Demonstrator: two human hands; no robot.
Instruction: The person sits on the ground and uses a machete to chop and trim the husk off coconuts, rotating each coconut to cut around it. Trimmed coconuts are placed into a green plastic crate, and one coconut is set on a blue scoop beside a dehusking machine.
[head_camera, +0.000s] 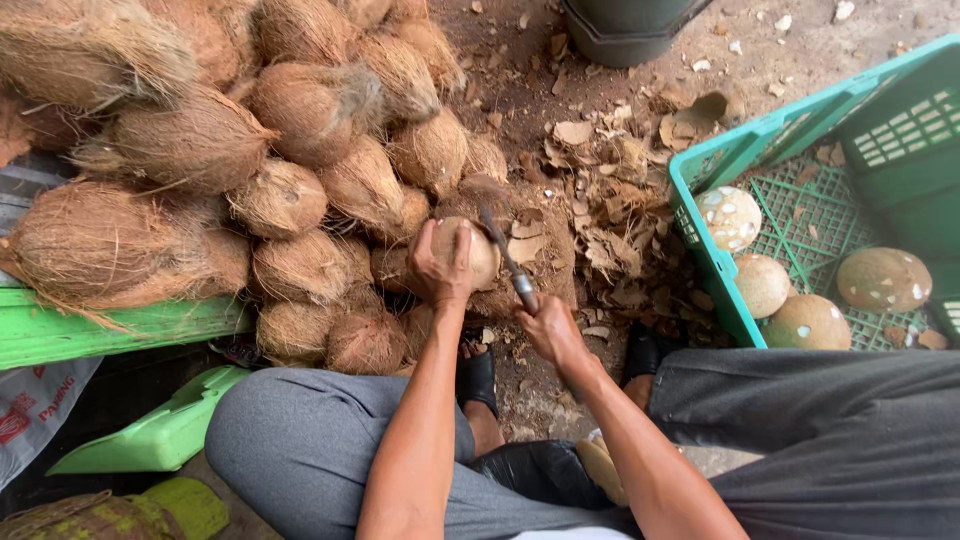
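Note:
My left hand grips a partly husked brown coconut, holding it upright just in front of the coconut pile. My right hand is closed around the handle of a metal blade, whose tip rests against the right side of that coconut. Both forearms reach forward between my knees, which are in grey trousers.
A big pile of fibrous coconuts fills the left and centre. A green plastic crate on the right holds several peeled coconuts. Husk chips litter the dirt ground. A dark bucket stands at the top. A green board lies at left.

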